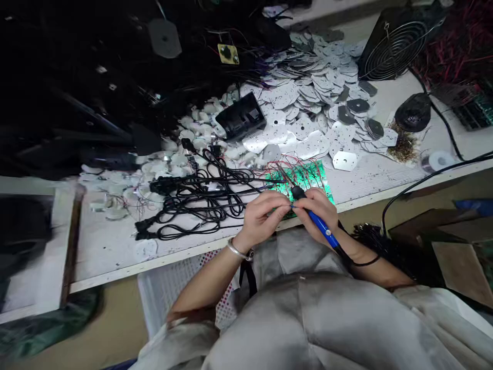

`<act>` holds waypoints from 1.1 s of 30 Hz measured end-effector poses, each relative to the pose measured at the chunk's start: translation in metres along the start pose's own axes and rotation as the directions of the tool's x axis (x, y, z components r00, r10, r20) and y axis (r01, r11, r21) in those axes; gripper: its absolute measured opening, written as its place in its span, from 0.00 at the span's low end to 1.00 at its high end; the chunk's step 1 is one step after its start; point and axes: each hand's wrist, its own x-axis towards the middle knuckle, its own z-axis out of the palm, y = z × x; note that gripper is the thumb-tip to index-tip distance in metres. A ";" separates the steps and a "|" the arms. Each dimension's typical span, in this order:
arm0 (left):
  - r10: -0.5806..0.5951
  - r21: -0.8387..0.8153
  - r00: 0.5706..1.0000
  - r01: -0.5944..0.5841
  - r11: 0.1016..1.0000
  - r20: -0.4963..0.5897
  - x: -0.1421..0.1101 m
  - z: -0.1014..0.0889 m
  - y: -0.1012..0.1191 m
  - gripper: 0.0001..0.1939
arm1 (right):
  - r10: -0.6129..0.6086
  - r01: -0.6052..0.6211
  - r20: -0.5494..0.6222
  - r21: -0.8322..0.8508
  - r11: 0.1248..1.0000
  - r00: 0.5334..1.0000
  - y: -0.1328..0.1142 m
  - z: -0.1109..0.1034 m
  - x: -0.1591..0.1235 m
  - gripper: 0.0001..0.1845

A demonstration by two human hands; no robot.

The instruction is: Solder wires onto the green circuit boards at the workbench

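My right hand (314, 213) grips a blue soldering iron (323, 231), its tip pointing in toward my left fingers. My left hand (265, 218) pinches a thin wire (291, 205) close to that tip, though the fingers hide most of it. Both hands sit over the near edge of a green circuit board (304, 180), which has many thin red wires on it. A small black part (297, 192) lies just above my fingertips. A metal bangle (238, 250) circles my left wrist.
Tangled black power cords (200, 200) lie left of my hands. Behind the board spreads a heap of white perforated metal discs (308, 97). A black box (241, 116), a wire-guarded fan (396, 46) and a solder spool (437, 161) stand on the white bench (215, 241).
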 end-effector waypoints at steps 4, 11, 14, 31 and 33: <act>-0.015 -0.046 1.000 0.016 0.999 0.005 0.002 -0.002 0.000 0.03 | 0.028 -0.028 -0.004 0.045 0.999 1.000 -0.003 0.000 -0.001 0.03; -0.014 0.082 1.000 0.012 0.997 0.019 0.003 0.001 0.004 0.01 | 0.016 -0.016 -0.078 -0.001 1.000 0.997 -0.002 0.002 -0.004 0.06; 0.036 0.173 0.999 -0.041 0.984 0.036 0.005 0.002 0.007 0.03 | 0.008 -0.014 -0.079 -0.073 0.997 0.997 0.000 -0.001 -0.005 0.06; -0.073 0.440 0.959 -0.058 0.896 0.275 0.015 -0.005 0.000 0.04 | 0.193 -0.176 -0.236 0.090 0.980 0.952 0.005 -0.026 -0.016 0.11; -0.104 0.493 0.924 -0.099 0.864 0.367 0.020 -0.004 -0.006 0.05 | 0.151 -0.145 -0.229 0.045 0.988 0.962 0.012 -0.027 -0.020 0.14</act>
